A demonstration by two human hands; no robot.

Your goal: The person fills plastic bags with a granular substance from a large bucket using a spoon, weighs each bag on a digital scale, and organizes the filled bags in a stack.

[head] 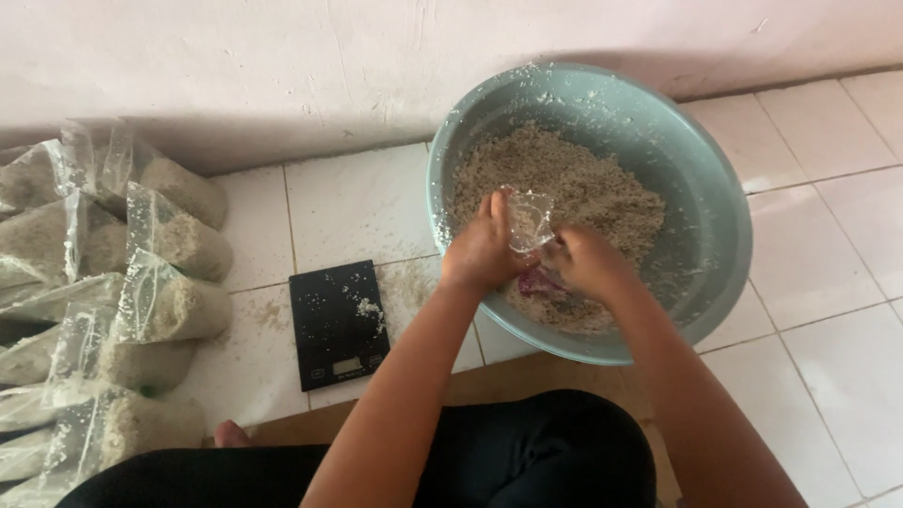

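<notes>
Pinched in both hands, left hand [482, 246] and right hand [585, 261], the clear bag [530, 218] may sag shut, spilling grain mix [574, 183] beside the basin [715, 254].

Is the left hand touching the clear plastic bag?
Touching. Head view: left hand grips the clear plastic bag's edge over the basin, no gap.
</notes>
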